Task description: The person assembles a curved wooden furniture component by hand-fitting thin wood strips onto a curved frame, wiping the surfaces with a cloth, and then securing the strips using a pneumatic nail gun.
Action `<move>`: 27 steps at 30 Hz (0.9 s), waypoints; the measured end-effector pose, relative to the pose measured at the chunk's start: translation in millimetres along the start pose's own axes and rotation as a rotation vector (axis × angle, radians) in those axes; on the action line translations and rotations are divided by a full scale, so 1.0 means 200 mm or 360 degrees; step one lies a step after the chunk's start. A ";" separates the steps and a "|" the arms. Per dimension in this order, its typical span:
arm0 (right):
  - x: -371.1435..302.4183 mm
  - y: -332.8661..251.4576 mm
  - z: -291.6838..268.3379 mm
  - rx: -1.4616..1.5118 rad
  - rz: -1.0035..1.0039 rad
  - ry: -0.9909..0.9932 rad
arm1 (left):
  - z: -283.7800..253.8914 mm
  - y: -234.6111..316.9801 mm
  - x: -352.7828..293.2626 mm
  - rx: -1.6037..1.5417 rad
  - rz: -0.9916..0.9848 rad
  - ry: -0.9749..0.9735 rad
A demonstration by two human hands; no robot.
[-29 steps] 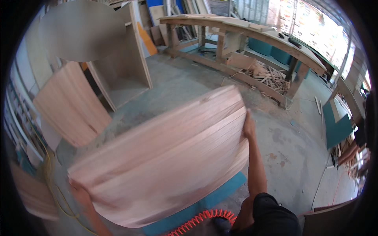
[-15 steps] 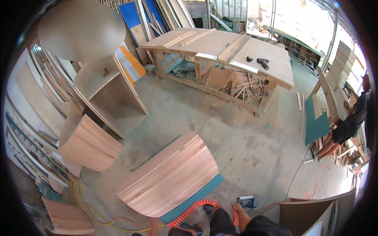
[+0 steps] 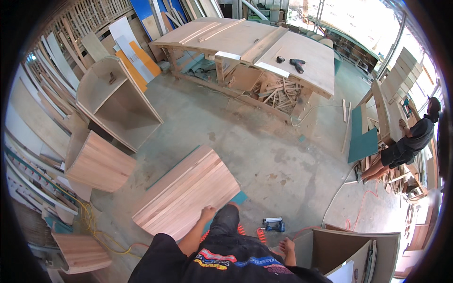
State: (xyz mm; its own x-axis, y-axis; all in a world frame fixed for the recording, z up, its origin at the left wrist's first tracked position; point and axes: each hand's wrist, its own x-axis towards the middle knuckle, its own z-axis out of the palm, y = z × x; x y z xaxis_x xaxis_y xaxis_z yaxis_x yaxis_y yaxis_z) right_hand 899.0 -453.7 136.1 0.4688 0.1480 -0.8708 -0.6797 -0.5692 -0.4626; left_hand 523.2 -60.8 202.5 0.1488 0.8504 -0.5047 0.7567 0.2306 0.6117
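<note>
A curved panel of pale wood strips [image 3: 188, 191] lies on the floor in front of me, with a green sheet [image 3: 239, 198] showing under its edge. Over its near right side is my left hand [image 3: 207, 213], fingers curled in with nothing visible in them; whether it touches the wood I cannot tell. My right hand [image 3: 286, 245] hangs low on the right, fingers loosely apart and holding nothing, beside an open curved cabinet [image 3: 337, 245]. Just beyond that hand a blue and silver nail gun [image 3: 273, 224] rests on the floor near an orange coiled hose [image 3: 261, 234].
A workbench [image 3: 193, 34] with a drill [image 3: 297, 64] on it stands ahead, wood scraps [image 3: 278, 92] beneath. To the left are an upright curved cabinet [image 3: 120, 101], another wooden curved piece [image 3: 101, 162] and a yellow hose [image 3: 89, 221]. A co-worker [image 3: 415, 137] stands far right.
My view has shifted, and my torso now shows at the bottom. The left hand has come up over the panel's near edge; the right hand has moved back from the nail gun toward the cabinet.
</note>
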 end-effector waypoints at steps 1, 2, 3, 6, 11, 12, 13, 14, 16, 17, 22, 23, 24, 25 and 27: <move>-0.11 -0.20 0.11 0.0064 -0.0070 -0.0080 | -0.03 0.05 0.10 0.0072 -0.0005 -0.0002; -0.21 -0.37 0.21 0.0030 -0.0128 -0.0150 | -0.05 0.08 0.18 0.0172 -0.0029 -0.0023; -0.27 -0.49 0.29 -0.0004 -0.0189 -0.0212 | -0.05 0.12 0.25 0.0269 -0.0047 -0.0048; -0.25 -0.68 0.45 -0.0211 -0.0389 -0.0426 | -0.02 0.08 0.44 0.0622 -0.0046 -0.0156; 0.10 -0.86 0.47 -0.0679 -0.0347 -0.0400 | 0.16 0.08 0.71 0.1232 0.0016 -0.0833; 0.23 -0.88 0.43 -0.0688 -0.0327 -0.0385 | 0.20 0.12 0.78 0.1304 0.0069 -0.1083; 0.30 -0.97 0.44 -0.0756 -0.0277 -0.0327 | 0.21 0.18 0.82 0.1339 0.0092 -0.1312; 0.32 -1.06 0.43 -0.0769 -0.0227 -0.0233 | 0.24 0.27 0.96 0.1269 0.0086 -0.1322; 0.41 -1.35 0.46 -0.0810 -0.0056 -0.0174 | 0.28 0.44 1.16 0.1099 0.0048 -0.1349; 0.44 -1.51 0.49 -0.0869 0.0077 -0.0243 | 0.29 0.45 1.25 0.0843 0.0060 -0.0976; 0.92 -2.22 0.46 -0.0716 -0.0278 -0.0304 | 0.13 1.26 1.85 0.0105 0.0097 -0.0399; 0.82 -2.41 0.56 -0.0521 -0.0277 -0.0157 | 0.07 1.45 1.88 0.0154 0.0093 -0.0383; 0.74 -2.60 0.72 -0.0331 -0.0309 -0.0052 | 0.02 1.50 1.94 0.0088 0.0005 -0.0313; 0.73 -2.72 0.79 -0.0259 -0.0318 -0.0026 | 0.01 1.58 2.03 0.0011 -0.0037 -0.0260; 0.78 -2.95 1.01 -0.0099 -0.0347 -0.0009 | 0.00 1.65 2.24 0.0373 0.0100 -0.0287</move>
State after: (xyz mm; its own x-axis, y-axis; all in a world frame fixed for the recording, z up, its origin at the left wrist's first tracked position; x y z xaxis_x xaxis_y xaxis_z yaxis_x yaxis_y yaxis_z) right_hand 1259.4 67.6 239.7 0.5973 0.2776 -0.7525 -0.5265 -0.5721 -0.6289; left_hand 840.2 397.0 178.3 0.2949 0.7570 -0.5831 0.8656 0.0468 0.4985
